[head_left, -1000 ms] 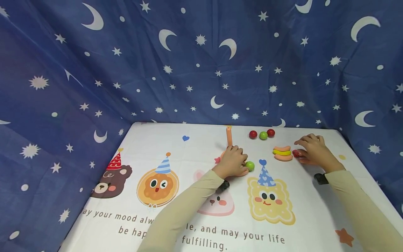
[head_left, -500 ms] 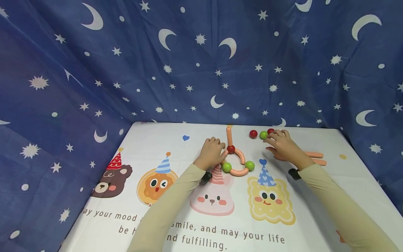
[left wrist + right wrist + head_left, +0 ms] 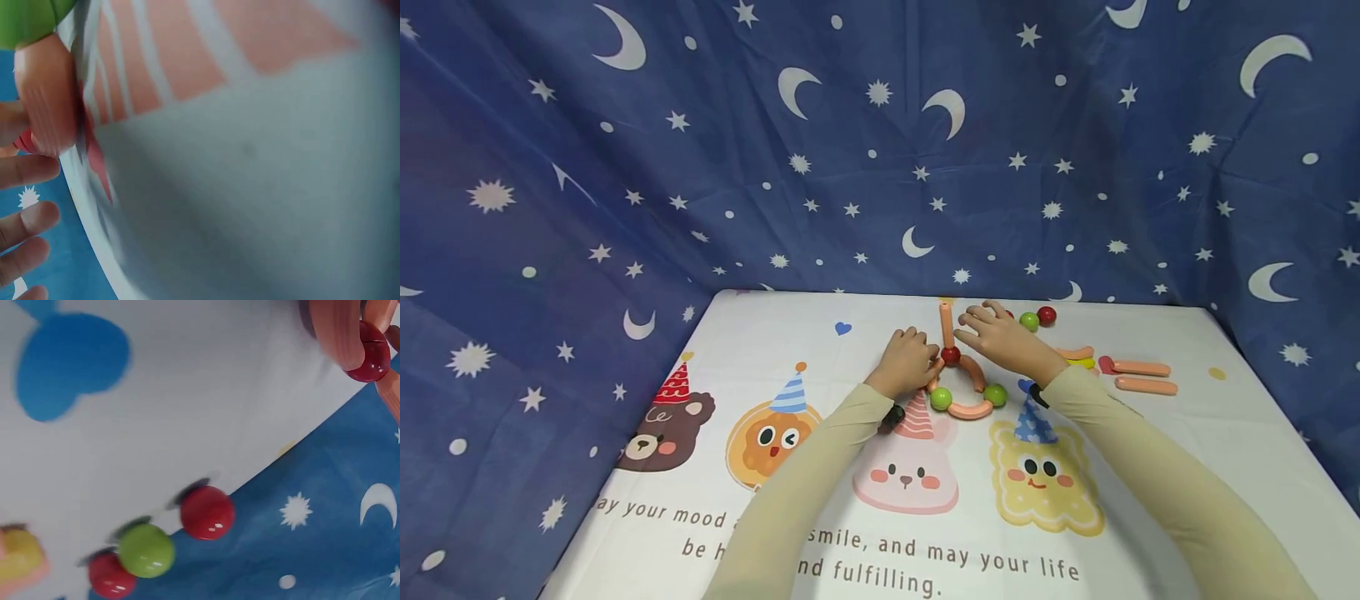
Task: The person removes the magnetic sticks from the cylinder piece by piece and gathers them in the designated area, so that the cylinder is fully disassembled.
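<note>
Left fingers [image 3: 28, 170] hold a curved rod [image 3: 49, 94]; right fingers [image 3: 979, 325] hover.

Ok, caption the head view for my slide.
Left hand holding a curved stick of a ball-and-stick ring, right hand close by.

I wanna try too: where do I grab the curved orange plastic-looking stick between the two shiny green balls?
Probably pinch the curved orange stick at its middle, from the near side: its ends meet the green balls, but that outward-bulging side is uncovered.
</note>
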A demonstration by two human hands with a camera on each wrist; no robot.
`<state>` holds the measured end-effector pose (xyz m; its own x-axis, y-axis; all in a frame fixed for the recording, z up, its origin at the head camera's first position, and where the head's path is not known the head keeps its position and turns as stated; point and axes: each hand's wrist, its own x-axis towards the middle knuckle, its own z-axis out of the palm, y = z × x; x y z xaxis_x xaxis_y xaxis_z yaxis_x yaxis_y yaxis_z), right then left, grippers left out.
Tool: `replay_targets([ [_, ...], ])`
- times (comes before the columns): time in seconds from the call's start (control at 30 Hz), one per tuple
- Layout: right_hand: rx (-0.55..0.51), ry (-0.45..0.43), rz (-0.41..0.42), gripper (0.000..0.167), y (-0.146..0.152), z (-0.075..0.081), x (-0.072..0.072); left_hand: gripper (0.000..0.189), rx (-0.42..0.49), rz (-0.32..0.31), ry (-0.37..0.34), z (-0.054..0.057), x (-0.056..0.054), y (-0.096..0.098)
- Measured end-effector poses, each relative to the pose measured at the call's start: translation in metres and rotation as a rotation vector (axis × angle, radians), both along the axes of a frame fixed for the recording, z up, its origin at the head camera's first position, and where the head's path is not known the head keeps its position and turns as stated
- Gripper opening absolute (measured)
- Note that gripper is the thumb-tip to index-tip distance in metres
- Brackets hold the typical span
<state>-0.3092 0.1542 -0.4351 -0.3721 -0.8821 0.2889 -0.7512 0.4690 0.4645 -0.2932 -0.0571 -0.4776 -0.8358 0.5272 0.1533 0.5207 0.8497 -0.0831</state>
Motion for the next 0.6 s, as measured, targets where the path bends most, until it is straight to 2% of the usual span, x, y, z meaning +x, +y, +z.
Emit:
replay_targets([
  [0.1, 0.058, 0.022, 0.028, 0.043, -0.009, 0.005, -0.002, 0.026, -0.005, -0.005, 0.012, 0.000, 0.001, 0.001],
  [0.3, 0.178, 0.093, 0.105, 0.037, -0.026, 0.011, -0.012, 0.027, -0.002, -0.019, 0.038, -0.001, 0.002, 0.001],
  [0.47, 0.234, 0.163, 0.100, 0.034, -0.034, 0.012, -0.023, 0.028, 0.006, -0.035, 0.062, -0.002, 0.002, 0.000],
  [0.6, 0.240, 0.169, 0.070, 0.029, -0.032, 0.014, -0.027, 0.027, 0.002, -0.028, 0.066, -0.003, 0.002, 0.000],
])
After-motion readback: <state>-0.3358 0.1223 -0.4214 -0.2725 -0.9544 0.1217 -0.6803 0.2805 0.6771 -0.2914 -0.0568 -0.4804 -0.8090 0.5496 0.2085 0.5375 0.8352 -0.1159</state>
